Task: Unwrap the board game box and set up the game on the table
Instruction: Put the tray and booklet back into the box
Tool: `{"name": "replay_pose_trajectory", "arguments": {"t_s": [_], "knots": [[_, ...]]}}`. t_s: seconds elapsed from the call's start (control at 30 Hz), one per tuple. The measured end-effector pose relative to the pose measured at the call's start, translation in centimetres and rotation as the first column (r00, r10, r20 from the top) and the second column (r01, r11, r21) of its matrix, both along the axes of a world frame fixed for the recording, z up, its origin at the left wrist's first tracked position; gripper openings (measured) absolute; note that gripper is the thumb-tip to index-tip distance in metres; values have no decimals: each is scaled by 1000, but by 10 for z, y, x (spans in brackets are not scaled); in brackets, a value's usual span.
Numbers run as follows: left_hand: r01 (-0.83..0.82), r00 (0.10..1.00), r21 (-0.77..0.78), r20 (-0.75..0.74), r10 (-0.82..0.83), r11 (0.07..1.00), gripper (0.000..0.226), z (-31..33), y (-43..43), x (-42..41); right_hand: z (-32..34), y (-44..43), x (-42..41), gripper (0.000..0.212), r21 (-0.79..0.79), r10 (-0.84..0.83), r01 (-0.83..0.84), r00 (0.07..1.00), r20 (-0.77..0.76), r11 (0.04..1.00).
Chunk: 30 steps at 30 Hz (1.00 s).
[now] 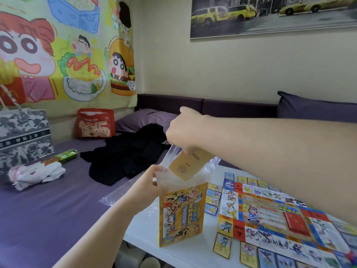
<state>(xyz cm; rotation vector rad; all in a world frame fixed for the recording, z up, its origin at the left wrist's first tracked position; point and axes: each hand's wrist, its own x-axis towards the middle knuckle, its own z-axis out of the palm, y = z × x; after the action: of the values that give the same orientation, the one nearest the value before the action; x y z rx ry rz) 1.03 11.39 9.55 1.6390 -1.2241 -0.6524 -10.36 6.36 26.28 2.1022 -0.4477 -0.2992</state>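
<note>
Right hand (185, 132): reaches in from 3 o'clock; its grip is closed from above on the top end of the tan card stack (185, 167), fingers curled round it.
Tan card stack: tilted, hanging at about 6 o'clock from the right grip; its lower part sits inside the mouth of the clear bag (163, 176).
Left hand (152, 182): comes up from 7 o'clock; its grip pinches the bag's lower left edge, at 8 o'clock of the stack.
Clear bag: held in the air between the two hands, wrapped loosely round the stack.
Game box (180, 213): stands upright on the white surface (146, 229), at 6 o'clock of the stack and just below the left hand; neither hand holds it.
Board (270, 213): lies open and flat at 3 o'clock of the box, with a red deck (296, 223) lying on it.
Cards (222, 242): laid flat along the board's edges.
Bed (48, 209): purple sheet at 9 o'clock of the surface, with a black garment (127, 151) on it.
</note>
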Motion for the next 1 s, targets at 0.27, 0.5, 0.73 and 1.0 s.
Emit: {"name": "replay_pose_trajectory", "arguments": {"t_s": [0.27, 0.5, 0.73, 1.0], "knots": [[-26, 956, 125, 294, -12, 992, 54, 9, -5, 1, -16, 5, 7, 32, -18, 81, -81, 996, 20, 997], [-48, 988, -75, 146, 58, 996, 70, 9, -19, -8, -23, 8, 10, 32, -35, 100, -100, 995, -11, 994], [-226, 941, -253, 192, 278, 941, 16, 2, -25, -22, -27, -10, 9, 11, -63, 255, -255, 967, -3, 965], [-297, 951, -272, 4, 310, 915, 18, -1, -26, -16, -60, -82, -70, 30, 106, -90, -694, 60, 994, 712]]}}
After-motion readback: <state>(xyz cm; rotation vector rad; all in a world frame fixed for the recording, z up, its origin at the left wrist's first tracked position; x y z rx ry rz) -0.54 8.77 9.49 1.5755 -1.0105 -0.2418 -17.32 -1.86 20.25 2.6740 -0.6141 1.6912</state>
